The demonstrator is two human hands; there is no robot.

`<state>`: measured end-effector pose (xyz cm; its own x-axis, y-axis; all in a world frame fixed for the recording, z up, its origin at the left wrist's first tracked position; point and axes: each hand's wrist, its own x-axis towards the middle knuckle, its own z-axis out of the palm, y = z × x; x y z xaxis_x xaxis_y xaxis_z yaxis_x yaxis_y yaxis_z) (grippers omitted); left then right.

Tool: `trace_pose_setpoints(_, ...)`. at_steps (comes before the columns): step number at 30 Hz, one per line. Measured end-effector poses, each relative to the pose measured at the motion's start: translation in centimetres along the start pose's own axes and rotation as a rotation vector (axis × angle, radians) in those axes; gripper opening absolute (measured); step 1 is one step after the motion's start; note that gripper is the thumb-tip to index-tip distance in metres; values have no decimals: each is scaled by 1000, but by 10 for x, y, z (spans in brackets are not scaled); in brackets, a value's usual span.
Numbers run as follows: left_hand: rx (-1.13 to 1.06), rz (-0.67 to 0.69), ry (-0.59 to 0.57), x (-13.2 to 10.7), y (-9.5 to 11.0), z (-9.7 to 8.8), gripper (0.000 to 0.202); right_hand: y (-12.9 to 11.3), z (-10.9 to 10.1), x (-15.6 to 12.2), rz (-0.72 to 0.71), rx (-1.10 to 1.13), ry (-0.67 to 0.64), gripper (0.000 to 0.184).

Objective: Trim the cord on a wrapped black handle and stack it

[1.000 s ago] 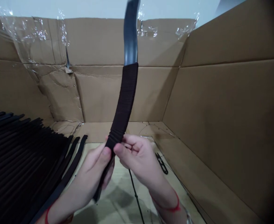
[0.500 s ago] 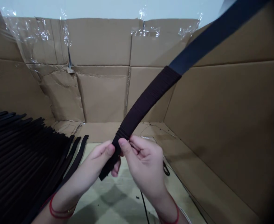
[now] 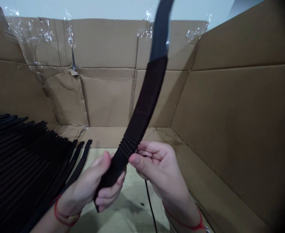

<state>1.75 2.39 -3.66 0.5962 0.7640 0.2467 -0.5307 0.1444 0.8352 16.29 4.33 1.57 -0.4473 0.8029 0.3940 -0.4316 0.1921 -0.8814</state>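
A long, flat, curved dark strip (image 3: 113, 166) rises from my hands past the top of the head view. Its middle is tightly wound with dark brown cord (image 3: 146, 100), with a few looser turns at the lower end of the winding. My left hand (image 3: 105, 181) is closed round the strip's lower end, thumb on its face. At the strip's right edge, by those loose turns, my right hand (image 3: 157, 165) is closed in a pinch. A thin black cord (image 3: 150, 200) hangs below my right hand and seems to run from its fingers, which partly hide it.
Many similar dark strips (image 3: 23, 161) lie side by side at the left. Cardboard walls (image 3: 108, 97) with clear tape surround the pale work surface (image 3: 123, 216) at the back and right. A small dark scrap (image 3: 142, 204) lies on it.
The strip has turned more upright, its upper end swinging left. My left hand has moved lower and wraps its end more fully. My right hand has shifted slightly right, to the strip's edge.
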Motion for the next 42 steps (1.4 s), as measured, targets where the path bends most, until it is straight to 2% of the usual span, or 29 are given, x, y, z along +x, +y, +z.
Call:
trace_pose_setpoints(3,-278,-57,-261,5,-4,-10,55,-2,0,1,17,0,71,28)
trace_pose_setpoints(5,-419,-114,-352,7,-8,-13,56,-1,3,2,79,-22,73,31)
trace_pose_setpoints(7,-486,-200,-400,7,-9,-12,60,1,5,3,134,-4,50,35)
trace_pose_setpoints(10,-502,-280,-412,6,-10,-11,65,5,5,5,140,84,43,40)
trace_pose_setpoints(15,-305,-258,-408,11,-12,-14,64,10,0,10,108,141,61,42)
trace_pose_setpoints(16,-220,-219,-360,11,-12,-13,66,11,-1,10,96,116,63,41)
trace_pose_setpoints(17,-107,-165,-264,11,-11,-11,67,11,-2,10,84,84,70,40)
trace_pose_setpoints(18,23,-96,-126,10,-10,-7,66,12,-3,10,75,52,81,40)
trace_pose_setpoints(20,290,35,223,8,-9,4,55,13,-2,8,72,-2,125,39)
trace_pose_setpoints(22,367,147,477,7,-11,16,51,15,2,7,72,-36,197,38)
trace_pose_setpoints(23,346,207,559,7,-13,19,50,16,4,7,68,-44,228,38)
trace_pose_setpoints(24,311,242,584,7,-15,21,50,16,6,7,61,-46,242,38)
trace_pose_setpoints(25,273,245,560,8,-16,20,49,15,7,7,54,-38,231,39)
trace_pose_setpoints(26,244,250,486,8,-18,16,49,13,7,7,51,-19,193,40)
trace_pose_setpoints(30,48,179,-49,4,-16,-6,58,5,5,5,132,99,-36,45)
trace_pose_setpoints(32,-107,166,-265,2,-13,-14,62,3,4,2,199,129,-48,42)
trace_pose_setpoints(33,-162,160,-331,2,-12,-17,61,2,4,0,236,132,-39,40)
trace_pose_setpoints(35,-214,113,-376,1,-9,-19,55,3,4,-1,293,138,-30,38)
trace_pose_setpoints(37,-240,13,-386,1,-10,-20,55,4,3,-1,305,170,-77,35)
trace_pose_setpoints(40,-358,-110,-480,-1,-14,-23,66,6,4,1,262,231,-149,29)
trace_pose_setpoints(41,-348,-148,-487,-1,-15,-23,72,7,5,0,239,240,-145,28)
trace_pose_setpoints(42,-285,-178,-435,-1,-16,-24,78,8,7,0,212,237,-122,25)
